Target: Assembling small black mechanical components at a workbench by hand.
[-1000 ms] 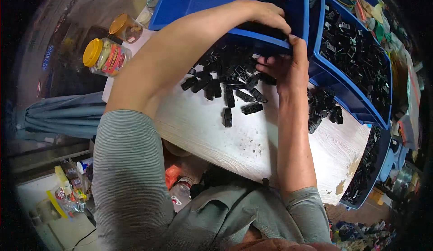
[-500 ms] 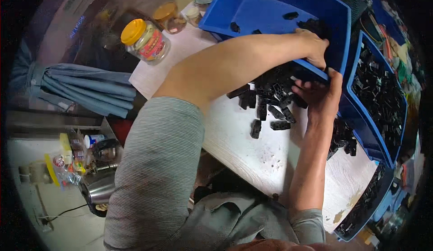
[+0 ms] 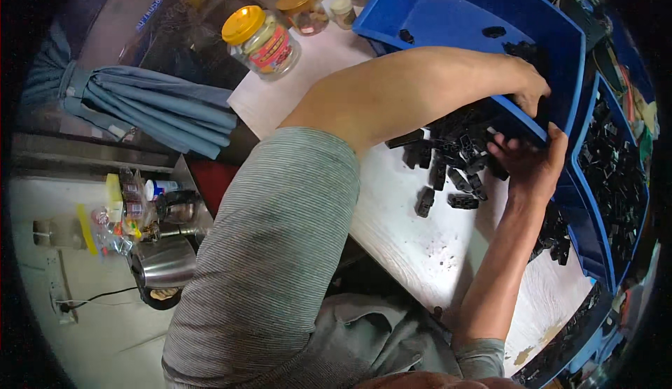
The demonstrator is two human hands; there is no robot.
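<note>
My left hand (image 3: 530, 89) reaches over the near wall of a large blue bin (image 3: 420, 11). Its fingers point down inside, close to a dark heap of black parts (image 3: 525, 52), and are mostly hidden. At the bin's near right corner my right hand (image 3: 530, 165) grips the edge, thumb up against the wall and fingers curled below it. Small black plastic parts (image 3: 458, 179), blocky in shape, lie in a loose pile on the white table (image 3: 406, 235), under and in front of the bin. A few single black parts sit on the bin's floor.
A second blue bin (image 3: 581, 179) full of black parts stands to the right, with another container of parts below it. Jars with yellow and orange lids (image 3: 262, 43) stand at the far left of the table. A steel kettle (image 3: 164, 263) is at the lower left.
The whole view has shifted, so the bin, table and arms appear farther right. Against the bin, both hands stay in nearly the same places.
</note>
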